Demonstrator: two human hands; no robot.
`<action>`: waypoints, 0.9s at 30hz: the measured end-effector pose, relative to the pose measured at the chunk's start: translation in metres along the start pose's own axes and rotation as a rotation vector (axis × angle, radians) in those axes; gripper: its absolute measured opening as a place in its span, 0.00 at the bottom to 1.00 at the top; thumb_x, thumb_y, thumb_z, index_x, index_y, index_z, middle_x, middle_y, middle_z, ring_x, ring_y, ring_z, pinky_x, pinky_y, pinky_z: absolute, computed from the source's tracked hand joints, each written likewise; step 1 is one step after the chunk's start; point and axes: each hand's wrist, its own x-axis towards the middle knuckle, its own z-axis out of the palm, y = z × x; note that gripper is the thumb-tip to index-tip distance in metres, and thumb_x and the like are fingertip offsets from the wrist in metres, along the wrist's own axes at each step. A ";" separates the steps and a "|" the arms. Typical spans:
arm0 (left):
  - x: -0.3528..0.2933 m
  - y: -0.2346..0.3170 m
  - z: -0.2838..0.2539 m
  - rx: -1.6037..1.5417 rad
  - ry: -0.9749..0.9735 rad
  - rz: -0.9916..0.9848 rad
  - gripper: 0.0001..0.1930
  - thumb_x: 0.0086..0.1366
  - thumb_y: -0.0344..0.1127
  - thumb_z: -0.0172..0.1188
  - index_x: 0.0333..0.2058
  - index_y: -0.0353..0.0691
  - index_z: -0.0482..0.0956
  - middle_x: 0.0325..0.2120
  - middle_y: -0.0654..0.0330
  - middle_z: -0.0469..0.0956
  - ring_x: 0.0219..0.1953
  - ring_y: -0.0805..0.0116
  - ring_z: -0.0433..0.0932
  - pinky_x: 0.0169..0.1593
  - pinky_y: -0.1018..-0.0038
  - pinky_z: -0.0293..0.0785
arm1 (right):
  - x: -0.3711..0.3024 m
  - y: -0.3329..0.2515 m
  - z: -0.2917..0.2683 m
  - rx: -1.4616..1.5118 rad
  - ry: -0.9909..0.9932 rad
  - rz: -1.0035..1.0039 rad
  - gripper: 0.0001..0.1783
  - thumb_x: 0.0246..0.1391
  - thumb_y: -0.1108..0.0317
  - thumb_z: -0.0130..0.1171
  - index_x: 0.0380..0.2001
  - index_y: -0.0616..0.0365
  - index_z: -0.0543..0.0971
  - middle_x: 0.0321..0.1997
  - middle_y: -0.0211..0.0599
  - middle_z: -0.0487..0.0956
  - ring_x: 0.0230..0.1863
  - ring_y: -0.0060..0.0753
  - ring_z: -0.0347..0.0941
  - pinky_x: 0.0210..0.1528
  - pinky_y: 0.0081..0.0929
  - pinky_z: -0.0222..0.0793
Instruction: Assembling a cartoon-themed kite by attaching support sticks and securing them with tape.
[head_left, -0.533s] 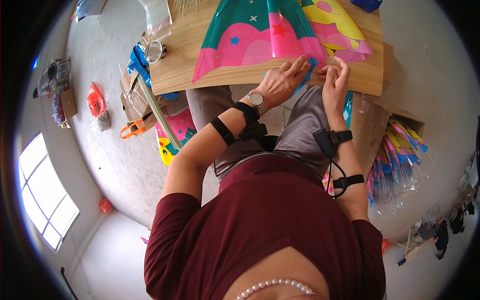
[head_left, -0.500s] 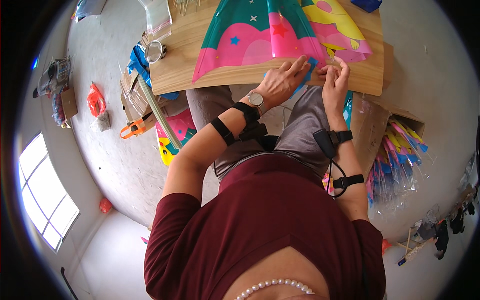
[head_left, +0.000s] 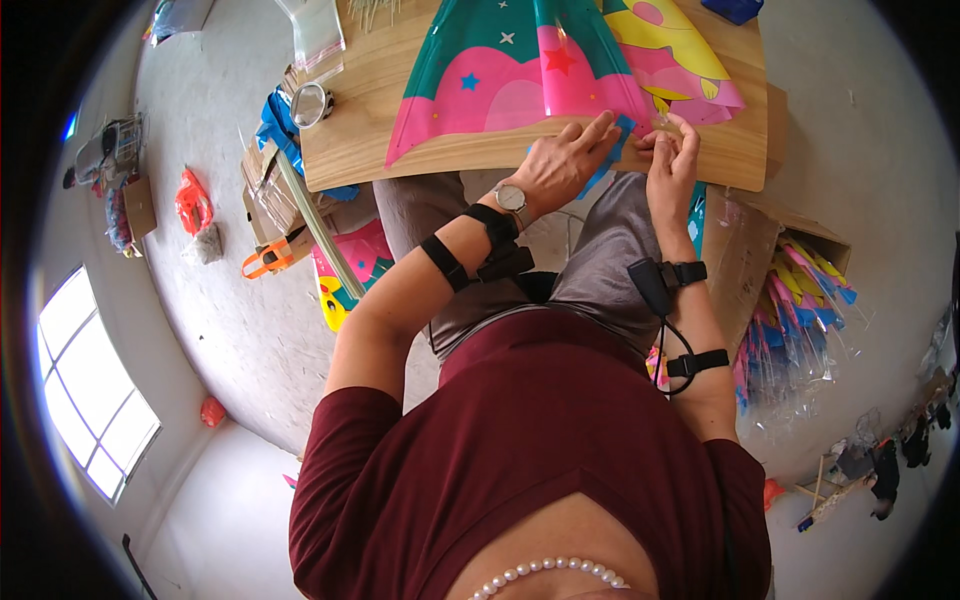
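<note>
A glossy plastic sheet shaped like a kite sail (head_left: pixel 480 85), green above and pink below with stars, lies on the wooden table (head_left: pixel 350 155). Beside it on the right is a yellow and pink sheet (head_left: pixel 680 60). My left hand (head_left: pixel 565 165) lies over a blue plastic piece (head_left: pixel 623 138) at the table's near edge, its fingers stretched out and close together. Close to the pink corner, my right hand (head_left: pixel 670 165) has its thumb and fingers drawn together, index finger raised. Whatever is between them is too small to make out.
A tape roll (head_left: pixel 310 103) and a clear plastic bag (head_left: pixel 318 40) are on the table's left. Below stand a box with flat cardboard pieces (head_left: pixel 268 195) and long pale strips (head_left: pixel 320 232). A carton of folded colourful sheets (head_left: pixel 800 290) is on my right.
Hardly anything differs. Both hands keep their places at the near edge, and the blue piece beside my left fingers shows slightly more.
</note>
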 end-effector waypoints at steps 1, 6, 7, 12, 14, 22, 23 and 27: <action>0.000 -0.001 0.002 0.000 0.000 -0.001 0.31 0.59 0.29 0.58 0.63 0.39 0.68 0.66 0.54 0.65 0.52 0.57 0.77 0.44 0.67 0.83 | 0.000 0.000 -0.001 0.000 -0.001 0.000 0.16 0.72 0.70 0.45 0.60 0.60 0.64 0.35 0.36 0.77 0.38 0.25 0.76 0.42 0.24 0.76; -0.001 -0.002 0.004 -0.031 0.010 -0.005 0.30 0.59 0.28 0.58 0.63 0.39 0.69 0.66 0.54 0.64 0.52 0.57 0.77 0.44 0.65 0.83 | 0.002 -0.012 -0.009 0.238 -0.124 0.214 0.12 0.73 0.68 0.45 0.54 0.62 0.69 0.27 0.31 0.73 0.25 0.18 0.66 0.26 0.18 0.62; -0.002 -0.002 0.004 -0.031 0.010 -0.006 0.30 0.59 0.28 0.58 0.63 0.39 0.69 0.66 0.54 0.64 0.52 0.57 0.77 0.44 0.65 0.83 | 0.003 -0.015 -0.008 0.237 -0.125 0.214 0.12 0.73 0.68 0.45 0.54 0.62 0.69 0.27 0.31 0.73 0.25 0.18 0.66 0.26 0.18 0.62; -0.001 -0.002 0.004 -0.032 0.008 -0.009 0.30 0.60 0.28 0.58 0.63 0.40 0.69 0.66 0.54 0.64 0.51 0.58 0.78 0.44 0.66 0.83 | 0.004 -0.017 0.001 0.390 -0.175 0.362 0.11 0.73 0.68 0.44 0.51 0.62 0.71 0.23 0.27 0.68 0.21 0.15 0.60 0.21 0.16 0.55; 0.000 -0.002 0.004 -0.033 0.012 -0.005 0.30 0.60 0.28 0.58 0.63 0.41 0.69 0.65 0.54 0.64 0.51 0.57 0.78 0.44 0.66 0.83 | 0.004 -0.015 0.002 0.399 -0.176 0.379 0.11 0.73 0.68 0.44 0.51 0.62 0.71 0.23 0.27 0.68 0.21 0.15 0.60 0.21 0.16 0.55; 0.001 -0.001 0.004 -0.027 0.047 -0.008 0.29 0.61 0.29 0.57 0.63 0.41 0.69 0.65 0.52 0.64 0.53 0.55 0.78 0.43 0.65 0.83 | 0.004 -0.008 0.005 0.403 -0.164 0.404 0.11 0.73 0.69 0.43 0.50 0.61 0.72 0.24 0.27 0.68 0.21 0.14 0.60 0.20 0.16 0.55; 0.001 0.000 0.003 -0.030 0.033 -0.013 0.28 0.62 0.29 0.57 0.63 0.42 0.69 0.65 0.51 0.64 0.54 0.54 0.78 0.43 0.65 0.84 | 0.004 -0.006 0.005 0.402 -0.165 0.402 0.11 0.73 0.69 0.43 0.50 0.61 0.72 0.24 0.27 0.68 0.21 0.15 0.60 0.20 0.16 0.55; 0.002 -0.001 0.002 -0.033 0.004 -0.021 0.28 0.62 0.29 0.57 0.63 0.42 0.69 0.65 0.50 0.64 0.56 0.53 0.77 0.44 0.65 0.84 | 0.003 -0.008 0.008 0.382 -0.156 0.410 0.10 0.73 0.69 0.44 0.50 0.61 0.72 0.23 0.27 0.68 0.21 0.15 0.59 0.20 0.17 0.56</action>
